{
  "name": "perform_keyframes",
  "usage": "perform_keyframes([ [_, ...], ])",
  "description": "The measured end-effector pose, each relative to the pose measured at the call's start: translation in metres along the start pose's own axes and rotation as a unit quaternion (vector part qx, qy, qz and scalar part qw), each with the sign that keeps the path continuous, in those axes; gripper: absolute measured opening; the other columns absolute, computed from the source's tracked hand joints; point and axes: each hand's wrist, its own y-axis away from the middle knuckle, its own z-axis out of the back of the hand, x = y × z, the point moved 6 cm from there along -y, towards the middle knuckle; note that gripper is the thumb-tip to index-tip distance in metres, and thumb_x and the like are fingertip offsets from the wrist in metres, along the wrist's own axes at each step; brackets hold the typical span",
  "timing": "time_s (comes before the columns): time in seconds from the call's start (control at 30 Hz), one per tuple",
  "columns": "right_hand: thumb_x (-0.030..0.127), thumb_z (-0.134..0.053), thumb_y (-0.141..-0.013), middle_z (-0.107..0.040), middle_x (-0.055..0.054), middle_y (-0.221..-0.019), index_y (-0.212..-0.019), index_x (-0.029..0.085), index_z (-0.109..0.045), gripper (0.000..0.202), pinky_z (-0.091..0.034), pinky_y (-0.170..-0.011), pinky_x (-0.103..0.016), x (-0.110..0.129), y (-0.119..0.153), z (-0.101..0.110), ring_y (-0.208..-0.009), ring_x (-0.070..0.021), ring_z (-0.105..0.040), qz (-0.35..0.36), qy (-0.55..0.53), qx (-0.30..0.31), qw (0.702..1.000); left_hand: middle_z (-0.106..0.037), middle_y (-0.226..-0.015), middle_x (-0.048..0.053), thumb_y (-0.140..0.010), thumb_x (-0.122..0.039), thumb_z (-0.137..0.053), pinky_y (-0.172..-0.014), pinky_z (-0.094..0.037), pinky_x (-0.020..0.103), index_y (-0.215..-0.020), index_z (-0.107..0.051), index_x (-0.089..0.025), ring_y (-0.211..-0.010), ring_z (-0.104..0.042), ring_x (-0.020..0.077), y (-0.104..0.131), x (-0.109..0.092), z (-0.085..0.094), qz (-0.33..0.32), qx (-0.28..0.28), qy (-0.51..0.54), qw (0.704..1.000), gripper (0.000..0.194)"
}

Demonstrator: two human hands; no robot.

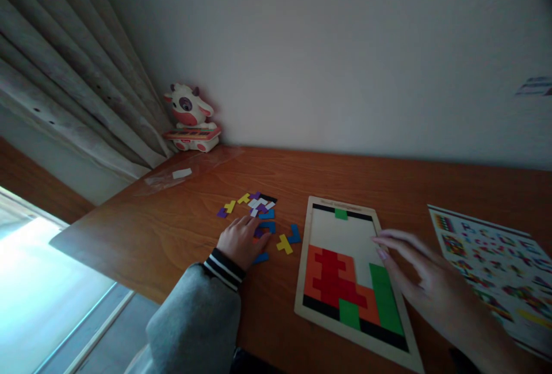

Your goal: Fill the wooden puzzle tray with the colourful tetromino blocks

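Observation:
My left hand [240,240], in a grey sleeve with a striped cuff, lies palm down with fingers apart over a loose pile of flat pieces. White [259,203], purple [222,213], yellow [284,244] and blue [295,233] pieces show around it. To the right is a framed puzzle board [357,336]. Red [330,276], orange, green [385,296] and black pieces fill its lower part; its upper middle is bare white, with black and green along the top. Over the board's right edge, my right hand [380,245] has thumb and fingertips slightly apart, with no piece visible between them.
A printed sheet of colourful shapes [495,264] lies right of the board, partly behind my right arm. A cow toy with a keyboard [194,121] stands at the back left by the curtain [81,69]. Clear plastic wrap [166,183] lies on the wooden table [190,207].

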Motion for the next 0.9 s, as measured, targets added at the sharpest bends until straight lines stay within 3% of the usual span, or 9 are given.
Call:
perform_keyframes([
  [0.13, 0.045, -0.047, -0.098, -0.065, -0.007, -0.121, -0.116, 0.029, -0.064, 0.029, -0.052, -0.096, -0.044, 0.006, -0.002, 0.002, -0.110, -0.0268, -0.064, 0.000, -0.006, -0.003, 1.000, -0.071, -0.110, 0.008, -0.093, -0.030, -0.060, -0.093, -0.055, 0.038, -0.111, -0.067, -0.019, -0.102, -0.068, 0.0243, -0.004, -0.008, -0.007, -0.006, -0.008, 0.008, 1.000, 0.022],
  [0.33, 0.043, -0.048, -0.097, -0.067, -0.006, -0.117, -0.111, 0.028, -0.067, 0.028, -0.055, -0.092, -0.042, 0.012, -0.003, 0.004, -0.105, -0.0257, -0.067, 0.001, -0.007, -0.005, 1.000, -0.072, -0.109, 0.008, -0.094, -0.043, -0.060, -0.091, -0.055, 0.039, -0.106, -0.070, -0.020, -0.104, -0.067, 0.0268, -0.009, -0.019, -0.012, -0.004, -0.030, -0.010, 0.999, 0.028],
  [0.53, 0.038, -0.047, -0.098, -0.065, -0.008, -0.118, -0.112, 0.027, -0.065, 0.025, -0.053, -0.094, -0.044, 0.013, -0.004, 0.013, -0.108, -0.0261, -0.065, -0.010, 0.002, -0.031, 0.999, -0.072, -0.104, 0.007, -0.093, -0.028, -0.060, -0.090, -0.055, 0.037, -0.100, -0.071, -0.019, -0.100, -0.068, 0.0249, -0.012, -0.022, -0.015, -0.014, -0.035, -0.013, 0.999, 0.016],
  [0.77, 0.036, -0.047, -0.097, -0.065, -0.008, -0.119, -0.112, 0.028, -0.065, 0.025, -0.052, -0.095, -0.046, 0.011, -0.005, 0.021, -0.108, -0.0269, -0.065, -0.031, 0.008, -0.048, 0.998, -0.072, -0.113, 0.006, -0.095, -0.024, -0.050, -0.072, -0.059, 0.026, -0.113, -0.069, -0.022, -0.092, -0.072, 0.0192, -0.012, -0.021, -0.014, -0.016, -0.083, 0.005, 0.996, 0.026],
  [0.9, 0.034, -0.048, -0.097, -0.066, -0.007, -0.118, -0.111, 0.029, -0.065, 0.023, -0.052, -0.095, -0.045, 0.014, -0.005, 0.026, -0.108, -0.0263, -0.065, -0.025, 0.000, -0.060, 0.998, -0.073, -0.115, 0.008, -0.097, -0.025, -0.045, -0.070, -0.059, 0.025, -0.129, -0.062, -0.022, -0.089, -0.073, 0.0192, -0.014, -0.011, -0.010, -0.010, -0.125, -0.011, 0.992, 0.036],
])
